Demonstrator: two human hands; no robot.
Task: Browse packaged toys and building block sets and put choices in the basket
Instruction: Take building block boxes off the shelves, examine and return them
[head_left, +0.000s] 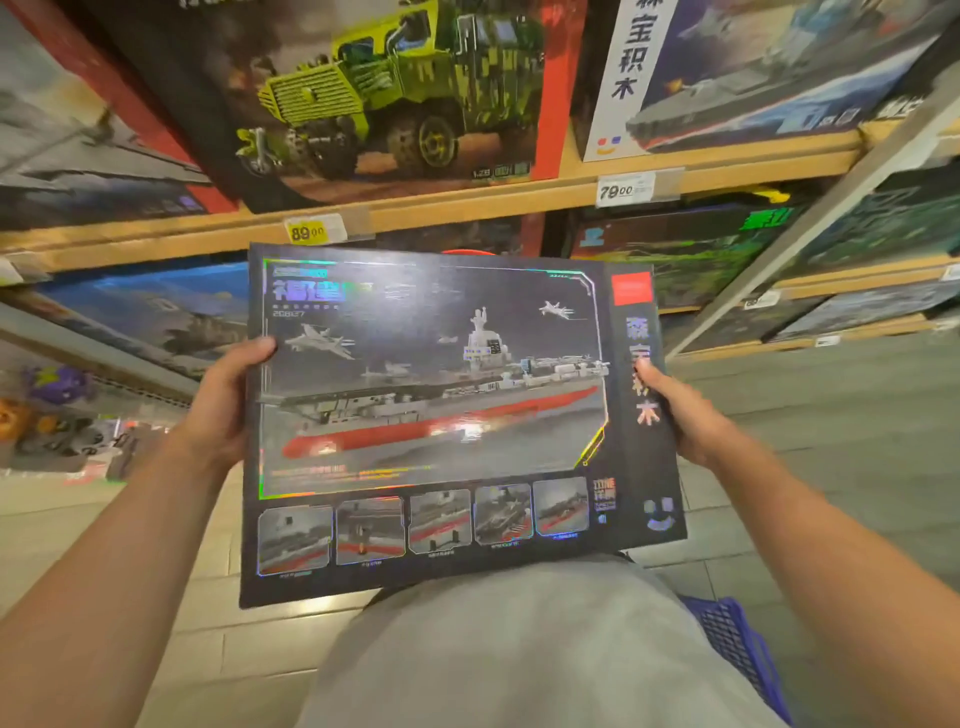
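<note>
while you are holding the ship box flat, left hand and right hand clamping its sides, you are browsing; lowering it into the basket is coming next.

Both arms reach forward — left hand and right hand gripping, thumbs on top.

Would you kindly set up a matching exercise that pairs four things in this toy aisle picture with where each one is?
Things:
1. aircraft carrier box
2. green truck box
3. blue basket
4. yellow price tag

Places:
A. on the shelf edge, reading 89.00
B. low on the person's right, by the floor
C. held between the left hand and the right hand
D. standing on the upper shelf

Pairs: 1-C, 2-D, 3-B, 4-A
</note>
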